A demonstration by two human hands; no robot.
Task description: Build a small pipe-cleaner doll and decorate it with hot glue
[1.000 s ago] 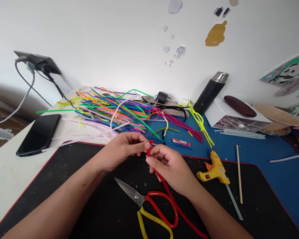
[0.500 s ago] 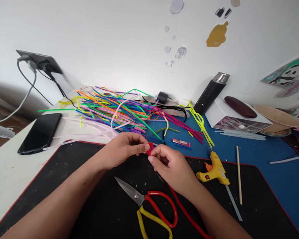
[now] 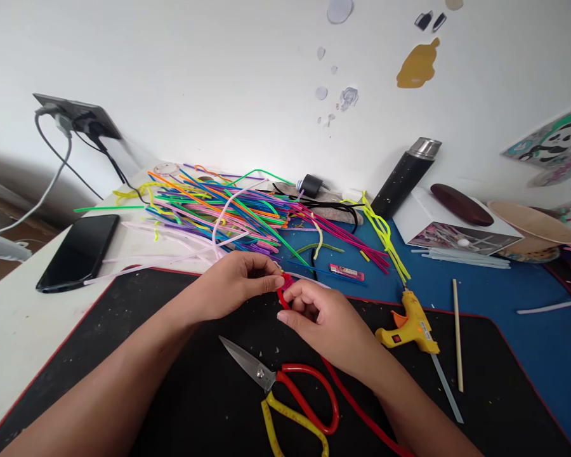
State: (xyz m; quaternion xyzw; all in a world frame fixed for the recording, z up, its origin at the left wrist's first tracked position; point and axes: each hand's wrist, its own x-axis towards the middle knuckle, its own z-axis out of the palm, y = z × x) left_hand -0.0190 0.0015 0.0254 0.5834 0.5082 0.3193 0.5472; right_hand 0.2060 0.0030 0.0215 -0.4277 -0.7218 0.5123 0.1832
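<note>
A small red and pink bundle (image 3: 288, 280), seemingly curled pipe cleaner, is pinched between the thumb and forefinger of my left hand (image 3: 238, 282). Close beside it, my right hand (image 3: 330, 320) has its fingers bent around the red strand that comes off the bundle, with the thumb a little lower. A long red pipe cleaner (image 3: 356, 406) runs out from under my right hand to the bottom edge. Just below both hands, scissors (image 3: 266, 381) with one red and one yellow handle lie on the black mat (image 3: 190, 393). My fingers partly cover the bundle.
A heap of coloured pipe cleaners (image 3: 209, 209) lies at the back, near a black phone (image 3: 78, 254). To the right are a yellow glue gun (image 3: 412, 327), a wooden stick (image 3: 457, 336), a black thermos (image 3: 404, 181) and a white box (image 3: 461, 238).
My right thumb has shifted slightly left and down, away from the bundle. More of the red strand now shows between my hands. My left hand keeps its pinch.
</note>
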